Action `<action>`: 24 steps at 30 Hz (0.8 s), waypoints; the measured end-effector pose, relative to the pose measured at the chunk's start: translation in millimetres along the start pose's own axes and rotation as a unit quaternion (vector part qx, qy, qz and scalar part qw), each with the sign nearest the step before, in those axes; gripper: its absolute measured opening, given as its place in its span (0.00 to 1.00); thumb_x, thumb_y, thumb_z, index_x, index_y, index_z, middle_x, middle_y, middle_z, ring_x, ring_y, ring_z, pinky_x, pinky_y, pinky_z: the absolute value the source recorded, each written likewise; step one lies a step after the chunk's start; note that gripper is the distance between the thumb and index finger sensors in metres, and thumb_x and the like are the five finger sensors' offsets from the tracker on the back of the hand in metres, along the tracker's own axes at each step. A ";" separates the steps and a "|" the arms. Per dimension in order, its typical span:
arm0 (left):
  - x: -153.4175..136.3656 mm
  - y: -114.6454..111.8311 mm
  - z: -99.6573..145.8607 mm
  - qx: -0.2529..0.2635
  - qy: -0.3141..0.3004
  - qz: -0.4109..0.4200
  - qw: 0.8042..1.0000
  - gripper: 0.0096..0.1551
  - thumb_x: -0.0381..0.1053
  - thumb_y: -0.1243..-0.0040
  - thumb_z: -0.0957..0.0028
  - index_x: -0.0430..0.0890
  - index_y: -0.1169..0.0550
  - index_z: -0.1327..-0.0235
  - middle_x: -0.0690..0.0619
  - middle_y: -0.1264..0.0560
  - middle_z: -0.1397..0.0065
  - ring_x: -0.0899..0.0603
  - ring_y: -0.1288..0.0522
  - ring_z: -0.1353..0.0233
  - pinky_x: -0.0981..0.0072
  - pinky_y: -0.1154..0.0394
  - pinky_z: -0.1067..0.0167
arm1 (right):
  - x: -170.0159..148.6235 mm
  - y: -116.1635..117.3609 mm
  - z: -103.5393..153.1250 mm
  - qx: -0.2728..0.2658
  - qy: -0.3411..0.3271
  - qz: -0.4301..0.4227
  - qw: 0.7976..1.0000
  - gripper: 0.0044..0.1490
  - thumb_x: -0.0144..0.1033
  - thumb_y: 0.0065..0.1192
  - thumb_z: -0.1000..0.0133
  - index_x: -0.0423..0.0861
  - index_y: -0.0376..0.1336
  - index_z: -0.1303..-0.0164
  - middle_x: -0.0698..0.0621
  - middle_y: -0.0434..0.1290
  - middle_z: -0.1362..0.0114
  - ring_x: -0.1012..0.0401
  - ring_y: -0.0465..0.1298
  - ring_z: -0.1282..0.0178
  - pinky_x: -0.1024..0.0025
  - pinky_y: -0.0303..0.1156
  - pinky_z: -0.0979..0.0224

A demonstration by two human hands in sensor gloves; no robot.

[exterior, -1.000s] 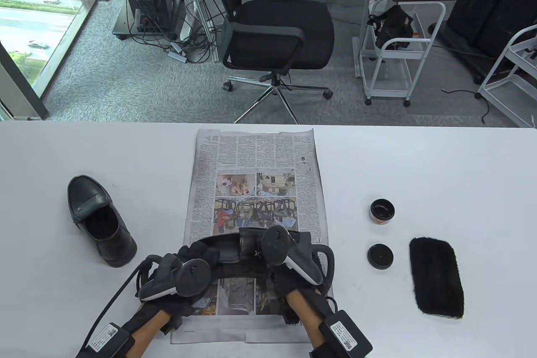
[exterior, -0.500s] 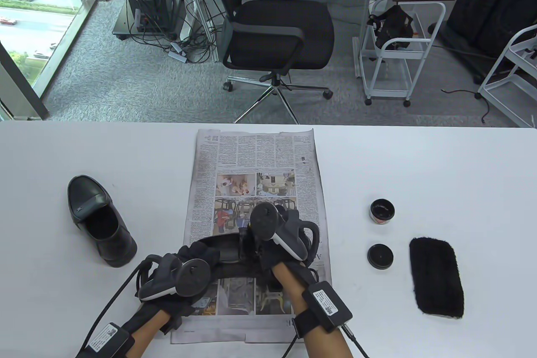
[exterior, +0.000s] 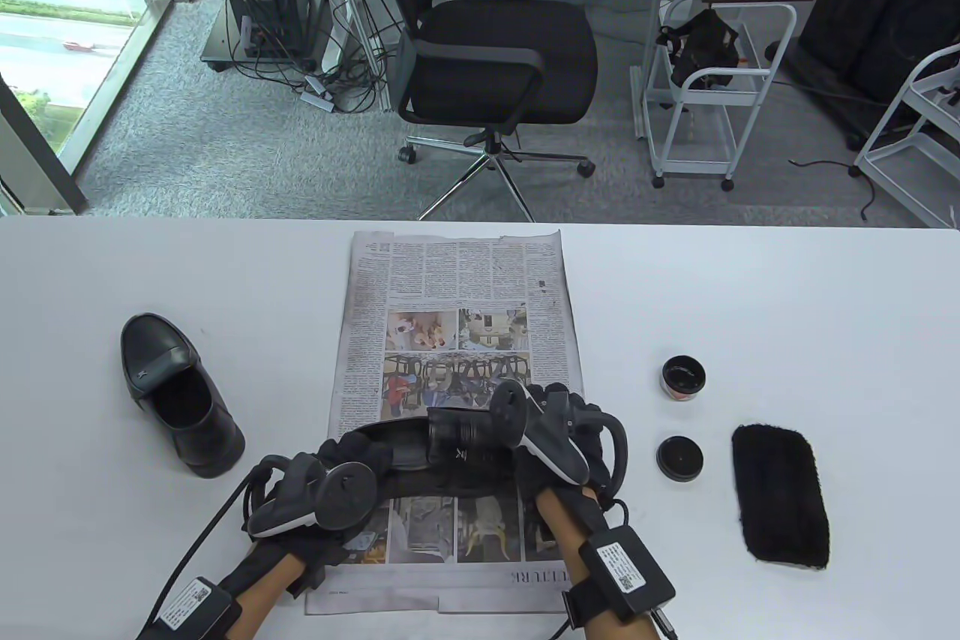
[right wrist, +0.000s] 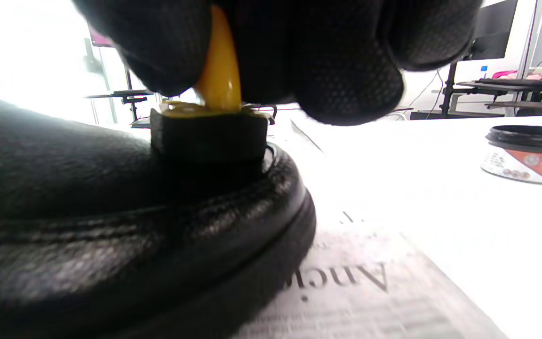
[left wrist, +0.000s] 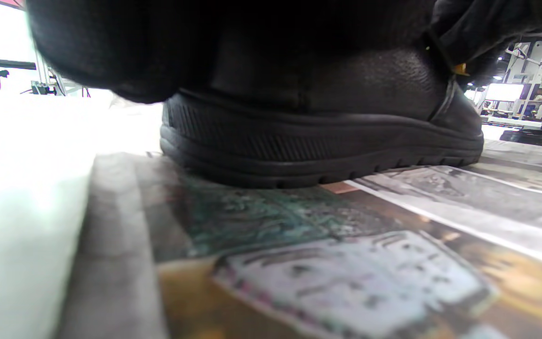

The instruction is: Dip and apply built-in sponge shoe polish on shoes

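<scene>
The right hand [exterior: 559, 437] pinches the sponge applicator [right wrist: 209, 134] and presses it on the toe of the shoe [exterior: 420, 449], which lies on the newspaper [exterior: 457, 280]. The left hand [exterior: 315, 494] grips the shoe's heel.

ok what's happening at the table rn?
A person is polishing a black shoe on a newspaper. The left hand grips its heel end; the right hand pinches a small sponge applicator and presses it on the toe. The open polish jar, its lid and a black cloth lie to the right, a second shoe to the left.
</scene>
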State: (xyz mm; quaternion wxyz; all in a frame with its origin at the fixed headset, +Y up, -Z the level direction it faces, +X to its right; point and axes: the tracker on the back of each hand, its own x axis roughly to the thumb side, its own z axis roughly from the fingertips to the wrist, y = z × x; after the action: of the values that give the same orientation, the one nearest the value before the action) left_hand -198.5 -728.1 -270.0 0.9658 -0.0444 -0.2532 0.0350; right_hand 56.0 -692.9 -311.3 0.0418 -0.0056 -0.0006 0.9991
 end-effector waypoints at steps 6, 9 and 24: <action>0.0 -0.1 -0.2 0.000 0.000 0.001 1.000 0.28 0.59 0.52 0.35 0.46 0.36 0.29 0.46 0.37 0.34 0.30 0.25 0.44 0.36 0.26 0.44 | 7.0 5.1 21.2 0.016 -0.011 -0.034 0.999 0.30 0.44 0.66 0.51 0.42 0.68 0.42 0.44 0.79 0.52 0.52 0.81 0.57 0.42 0.74 0.38; -0.3 -0.1 -0.4 -0.001 -0.002 0.005 1.000 0.28 0.59 0.52 0.35 0.46 0.35 0.29 0.46 0.37 0.34 0.30 0.25 0.44 0.36 0.26 0.44 | 20.1 5.9 29.0 0.027 -0.028 -0.066 0.997 0.30 0.44 0.66 0.51 0.42 0.68 0.42 0.44 0.79 0.52 0.52 0.81 0.57 0.42 0.74 0.38; -0.6 -0.2 0.1 0.001 -0.005 0.005 1.000 0.28 0.59 0.52 0.35 0.46 0.35 0.29 0.46 0.37 0.34 0.30 0.25 0.44 0.36 0.27 0.45 | 62.2 -5.2 1.1 -0.050 -0.082 -0.136 0.986 0.30 0.42 0.65 0.51 0.43 0.68 0.41 0.44 0.77 0.49 0.49 0.80 0.53 0.40 0.71 0.35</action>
State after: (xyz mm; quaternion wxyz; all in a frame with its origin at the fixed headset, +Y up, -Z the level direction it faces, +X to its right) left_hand -199.0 -728.4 -270.2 0.9644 -0.0448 -0.2575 0.0402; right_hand -5.5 -682.5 -310.9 0.1771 0.0747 -0.0550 0.9798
